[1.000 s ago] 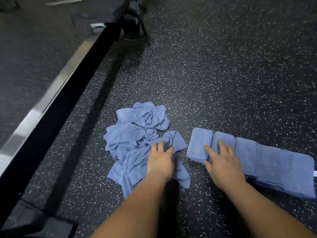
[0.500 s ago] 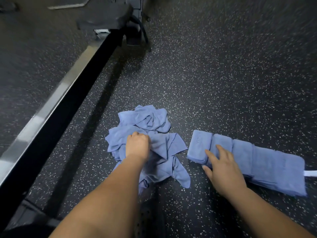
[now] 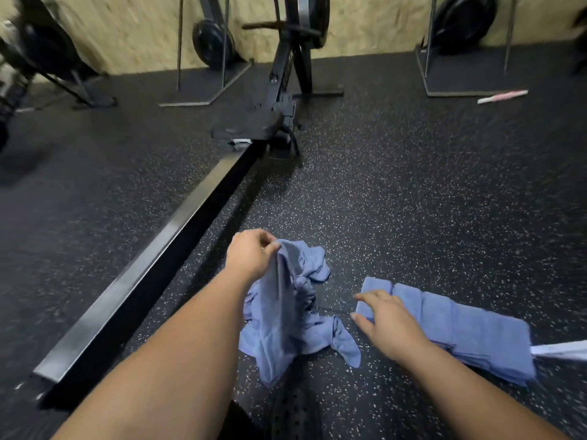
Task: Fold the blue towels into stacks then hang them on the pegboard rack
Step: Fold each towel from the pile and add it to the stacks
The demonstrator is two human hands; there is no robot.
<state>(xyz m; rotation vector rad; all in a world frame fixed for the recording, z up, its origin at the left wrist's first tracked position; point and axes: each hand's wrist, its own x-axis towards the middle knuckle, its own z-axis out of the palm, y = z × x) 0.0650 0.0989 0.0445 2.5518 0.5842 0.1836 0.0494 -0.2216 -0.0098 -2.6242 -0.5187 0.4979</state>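
A limp blue towel (image 3: 279, 300) has been raised from the crumpled heap (image 3: 314, 262)
It is pinched by the left hand (image 3: 251, 258); the right hand (image 3: 386, 322) is spread, empty, over the flat folded row (image 3: 476, 331).

The light is dim and even over the dark speckled floor (image 3: 413, 201), brighter on the tan wall (image 3: 365, 23) at the top. A dull sheen runs along the metal rail (image 3: 143, 271). My left hand (image 3: 251, 255) and the towel (image 3: 279, 312) it grips look slightly soft; my right hand (image 3: 387, 325) is blurrier. The view's edges bend and streak.
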